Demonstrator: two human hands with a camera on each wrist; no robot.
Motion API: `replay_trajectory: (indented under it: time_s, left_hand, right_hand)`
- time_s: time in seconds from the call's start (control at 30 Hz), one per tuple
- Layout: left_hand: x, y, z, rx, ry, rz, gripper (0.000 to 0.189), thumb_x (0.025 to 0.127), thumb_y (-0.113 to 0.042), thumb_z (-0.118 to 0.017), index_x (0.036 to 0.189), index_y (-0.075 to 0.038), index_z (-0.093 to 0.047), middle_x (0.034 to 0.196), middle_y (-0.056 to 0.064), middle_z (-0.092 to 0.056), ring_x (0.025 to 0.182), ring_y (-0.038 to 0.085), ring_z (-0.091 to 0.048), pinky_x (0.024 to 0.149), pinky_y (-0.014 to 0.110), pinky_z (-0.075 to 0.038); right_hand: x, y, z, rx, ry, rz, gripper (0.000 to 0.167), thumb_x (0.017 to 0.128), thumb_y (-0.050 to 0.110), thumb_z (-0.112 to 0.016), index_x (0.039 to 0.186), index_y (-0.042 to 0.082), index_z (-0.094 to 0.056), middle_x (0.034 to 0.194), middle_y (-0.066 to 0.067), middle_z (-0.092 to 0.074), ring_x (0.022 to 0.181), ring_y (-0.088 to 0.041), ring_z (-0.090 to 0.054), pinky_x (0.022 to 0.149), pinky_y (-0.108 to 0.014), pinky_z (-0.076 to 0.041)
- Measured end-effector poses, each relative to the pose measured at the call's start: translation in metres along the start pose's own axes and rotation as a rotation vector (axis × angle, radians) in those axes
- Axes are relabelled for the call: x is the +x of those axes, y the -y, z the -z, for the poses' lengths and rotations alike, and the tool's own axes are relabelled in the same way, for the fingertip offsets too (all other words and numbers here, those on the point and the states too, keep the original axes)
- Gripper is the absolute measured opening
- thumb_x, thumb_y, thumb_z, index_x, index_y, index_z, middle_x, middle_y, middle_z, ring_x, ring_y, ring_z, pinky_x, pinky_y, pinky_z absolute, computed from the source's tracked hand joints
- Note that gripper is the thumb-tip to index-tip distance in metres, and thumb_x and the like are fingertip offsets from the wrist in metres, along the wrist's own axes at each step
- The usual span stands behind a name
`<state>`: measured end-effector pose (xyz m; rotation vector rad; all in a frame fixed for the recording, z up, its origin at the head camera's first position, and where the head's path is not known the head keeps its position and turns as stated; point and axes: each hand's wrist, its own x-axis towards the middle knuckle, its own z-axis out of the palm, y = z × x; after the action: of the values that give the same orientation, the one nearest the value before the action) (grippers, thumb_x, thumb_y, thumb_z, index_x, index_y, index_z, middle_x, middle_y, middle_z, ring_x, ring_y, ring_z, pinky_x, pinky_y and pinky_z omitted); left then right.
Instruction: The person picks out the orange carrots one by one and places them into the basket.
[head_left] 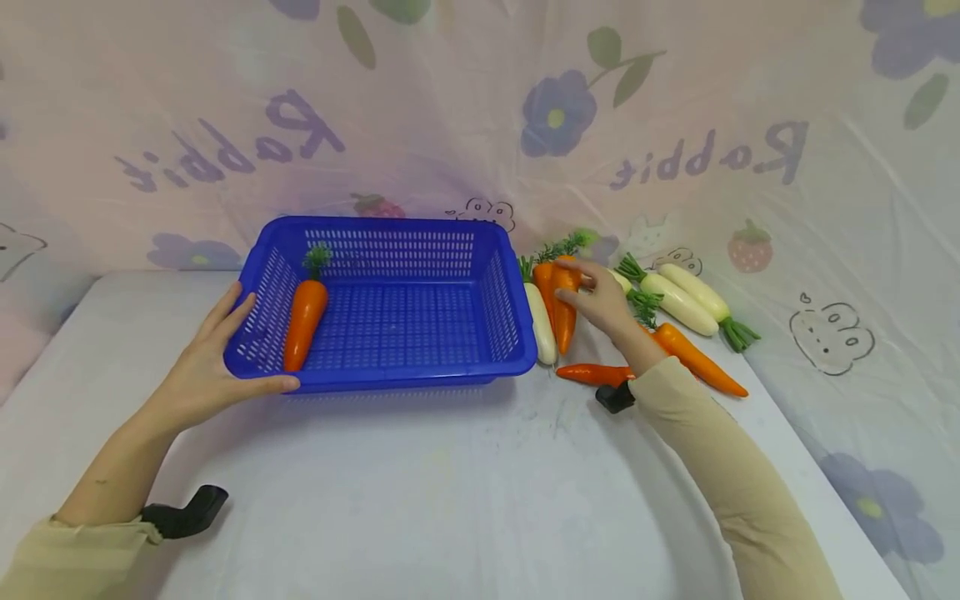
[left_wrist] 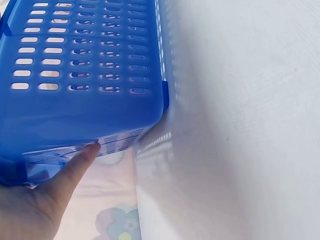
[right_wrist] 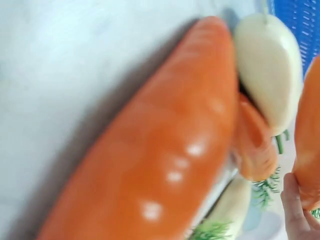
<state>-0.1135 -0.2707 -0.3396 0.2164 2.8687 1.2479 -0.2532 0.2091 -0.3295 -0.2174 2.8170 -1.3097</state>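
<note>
My left hand (head_left: 198, 375) grips the near left corner of a blue plastic basket (head_left: 405, 371), its thumb along the front rim and fingers at the left rim. Part of that hand (left_wrist: 47, 205) also shows against the basket wall (left_wrist: 85, 115) in the left wrist view. Inside the basket, at its left end, lies one carrot (head_left: 306, 321) with a green top. To the right of the basket, my right hand (head_left: 600, 300) pinches another carrot (head_left: 566, 312) between thumb and fingers. This carrot (right_wrist: 309, 135) is partly cut off in the right wrist view.
A white radish (head_left: 540, 325) lies against the basket's right side, beside another carrot (head_left: 543, 279). Farther right are more white radishes (head_left: 678, 304), an orange carrot (head_left: 701, 362) and a redder carrot (head_left: 588, 374). A printed curtain (head_left: 450, 125) hangs behind the white table (head_left: 420, 500).
</note>
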Motion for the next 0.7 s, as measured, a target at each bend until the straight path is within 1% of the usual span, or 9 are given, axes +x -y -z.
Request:
replay_trajectory:
  time_s: [0.17, 0.33, 0.43, 0.57, 0.7]
  left_hand:
    - [-0.001, -0.001, 0.000, -0.005, 0.001, 0.003, 0.116, 0.074, -0.033, -0.082, 0.155, -0.013, -0.002, 0.161, 0.002, 0.014, 0.144, 0.048, 0.006, 0.099, 0.081, -0.008]
    - [-0.004, -0.001, 0.000, -0.007, -0.002, 0.005, 0.116, 0.073, -0.033, -0.082, 0.155, -0.013, -0.002, 0.162, 0.002, 0.014, 0.144, 0.048, 0.006, 0.099, 0.081, -0.008]
    - [-0.004, 0.000, 0.001, -0.012, -0.005, 0.002, 0.116, 0.073, -0.032, -0.082, 0.155, -0.012, -0.003, 0.162, 0.002, 0.014, 0.144, 0.048, 0.006, 0.100, 0.081, -0.008]
    - [-0.002, -0.001, 0.002, -0.010, -0.001, -0.002, 0.116, 0.074, -0.033, -0.082, 0.155, -0.011, -0.003, 0.162, 0.002, 0.014, 0.145, 0.047, 0.006, 0.100, 0.080, -0.008]
    - [0.000, -0.002, -0.001, -0.015, 0.002, 0.004, 0.116, 0.073, -0.034, -0.082, 0.155, -0.011, -0.003, 0.162, 0.002, 0.013, 0.145, 0.047, 0.006, 0.101, 0.080, -0.008]
  right_hand:
    - [-0.002, 0.009, 0.003, 0.030, 0.036, 0.028, 0.051, 0.091, 0.020, -0.065, 0.140, 0.020, -0.051, 0.148, -0.012, -0.041, 0.132, -0.042, -0.043, 0.101, -0.055, -0.045]
    - [-0.003, 0.023, 0.005, 0.071, 0.063, 0.053, 0.050, 0.091, 0.019, -0.064, 0.139, 0.021, -0.052, 0.146, -0.012, -0.040, 0.131, -0.041, -0.043, 0.100, -0.056, -0.046]
    - [-0.001, 0.033, 0.005, 0.092, 0.090, 0.095, 0.050, 0.091, 0.017, -0.064, 0.140, 0.017, -0.051, 0.147, -0.013, -0.040, 0.131, -0.041, -0.043, 0.098, -0.056, -0.047]
    - [0.001, 0.045, 0.005, 0.077, 0.125, 0.140, 0.051, 0.091, 0.017, -0.064, 0.141, 0.013, -0.050, 0.146, -0.015, -0.042, 0.129, -0.043, -0.045, 0.096, -0.056, -0.048]
    - [0.001, 0.055, 0.007, 0.046, 0.157, 0.149, 0.053, 0.092, 0.020, -0.064, 0.142, 0.013, -0.048, 0.147, -0.015, -0.042, 0.130, -0.042, -0.045, 0.098, -0.056, -0.047]
